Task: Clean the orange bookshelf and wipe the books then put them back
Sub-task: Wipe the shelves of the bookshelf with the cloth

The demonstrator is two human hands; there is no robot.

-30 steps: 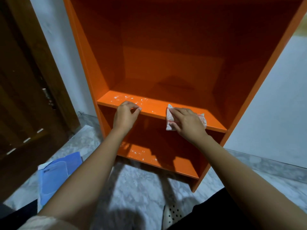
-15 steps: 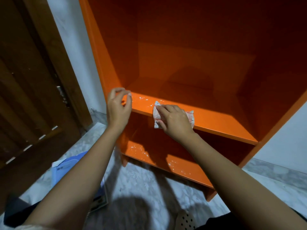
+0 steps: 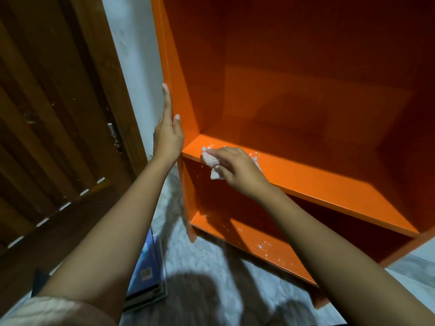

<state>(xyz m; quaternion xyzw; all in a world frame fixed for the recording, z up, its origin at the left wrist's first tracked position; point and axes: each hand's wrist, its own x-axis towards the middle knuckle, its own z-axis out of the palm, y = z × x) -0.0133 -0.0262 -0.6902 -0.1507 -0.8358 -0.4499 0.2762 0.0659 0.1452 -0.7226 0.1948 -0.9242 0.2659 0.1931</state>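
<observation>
- The left hand [image 3: 167, 137] lies released, fingers straight along the front edge of the left side panel of the orange bookshelf [image 3: 306, 90].
- The right hand [image 3: 237, 168] grasps a white cloth [image 3: 210, 160] at the middle shelf [image 3: 329, 187]'s front left corner, with the cloth drooping over the edge.
- Open shelf runs rightward from it.
- Blue books [image 3: 147, 274] lie on the floor, below the left forearm.
</observation>
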